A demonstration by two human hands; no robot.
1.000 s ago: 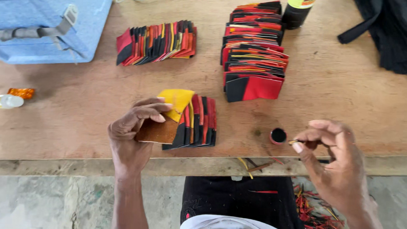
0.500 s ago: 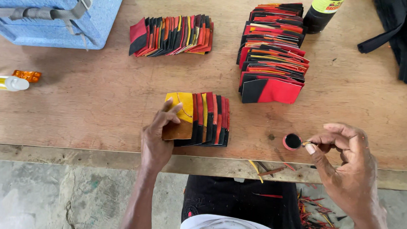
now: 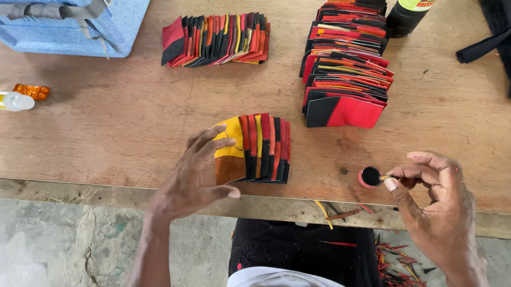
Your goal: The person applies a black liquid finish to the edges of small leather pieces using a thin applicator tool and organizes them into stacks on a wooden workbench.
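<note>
- Left hand (image 3: pixel 191 178): fingers spread, tips resting on the yellow-and-brown top piece (image 3: pixel 229 154) of the near stack (image 3: pixel 261 148); thumb at the table (image 3: pixel 93 135) edge below it. It grips nothing.
- Right hand (image 3: pixel 436 205): thumb and forefinger pinched on a thin stick (image 3: pixel 386 178), its tip in the small red cap (image 3: pixel 371 177) of black liquid just left of the fingertips.
- Beyond the fingers: a fanned row (image 3: pixel 217 38), a tall pile (image 3: pixel 346 64), a dark bottle (image 3: pixel 411 15).
- Far left: a blue box (image 3: pixel 58 11), a white tube (image 3: pixel 8 101).
</note>
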